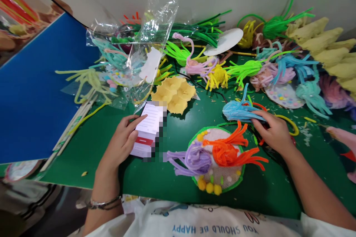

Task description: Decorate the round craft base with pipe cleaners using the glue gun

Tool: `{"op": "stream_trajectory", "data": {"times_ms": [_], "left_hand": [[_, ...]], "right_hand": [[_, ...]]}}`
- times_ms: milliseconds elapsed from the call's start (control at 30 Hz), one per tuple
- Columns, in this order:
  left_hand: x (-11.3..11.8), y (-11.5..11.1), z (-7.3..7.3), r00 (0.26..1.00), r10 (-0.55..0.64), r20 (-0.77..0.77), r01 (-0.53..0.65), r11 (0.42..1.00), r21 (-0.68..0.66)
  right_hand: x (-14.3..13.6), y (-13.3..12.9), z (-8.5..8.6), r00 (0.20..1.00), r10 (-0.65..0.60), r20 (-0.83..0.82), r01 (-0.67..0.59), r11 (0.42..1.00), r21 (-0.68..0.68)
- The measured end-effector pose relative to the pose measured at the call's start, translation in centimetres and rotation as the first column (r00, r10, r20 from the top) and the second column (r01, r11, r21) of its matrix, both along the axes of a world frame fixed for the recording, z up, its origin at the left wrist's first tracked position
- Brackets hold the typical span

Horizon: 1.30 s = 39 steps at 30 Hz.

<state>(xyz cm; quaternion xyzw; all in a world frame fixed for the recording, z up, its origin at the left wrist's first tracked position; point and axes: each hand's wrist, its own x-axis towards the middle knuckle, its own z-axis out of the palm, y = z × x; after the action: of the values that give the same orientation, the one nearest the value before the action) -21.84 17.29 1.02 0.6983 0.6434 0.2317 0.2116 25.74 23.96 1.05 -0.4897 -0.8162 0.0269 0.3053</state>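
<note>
The green table [155, 177] is the biggest thing, under both hands, and a flat blue board [41, 92] lies past the left hand [119, 139], out to its left. Between the hands, a bit nearer the person, is a round mat [230, 177] with a green edge. A purple fuzzy bunch [197, 159] and an orange fuzzy bunch [225, 154] sit on it. Just beyond the left hand, to its right, is a bumpy yellow cup piece [174, 92]. The phone [150, 122] lies right under the left hand's fingers. That hand is loose, not squeezing, with one finger on the screen. The phone looks hard, flat and slippery, with glass that could crack, so its two long sides are the best place to hold. The blue fuzzy bunch [236, 111] is at the fingertips of the right hand [274, 129], with its round end pointing left, away from the hand. The right hand pinches its loose strands between thumb and fingers. It should be very light, soft and bendy, and not slippery. A gentle pinch where the strands meet the round end should keep its shape best, since a hard squeeze might squash it.
</note>
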Motion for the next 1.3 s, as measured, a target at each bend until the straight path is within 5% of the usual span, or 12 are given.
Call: {"op": "stream_trajectory", "data": {"times_ms": [267, 1300], "left_hand": [[-0.3, -0.1, -0.7, 1.0, 0.012, -0.022, -0.012, 1.0, 0.005], [0.6, 0.1, 0.9, 1.0, 0.012, -0.008, -0.013, 1.0, -0.01]], "right_hand": [[0.0, 0.1, -0.3, 0.999, -0.017, -0.032, 0.016, 1.0, -0.027], [0.0, 0.2, -0.2, 0.995, -0.075, -0.063, 0.068, 0.992, -0.107]]}}
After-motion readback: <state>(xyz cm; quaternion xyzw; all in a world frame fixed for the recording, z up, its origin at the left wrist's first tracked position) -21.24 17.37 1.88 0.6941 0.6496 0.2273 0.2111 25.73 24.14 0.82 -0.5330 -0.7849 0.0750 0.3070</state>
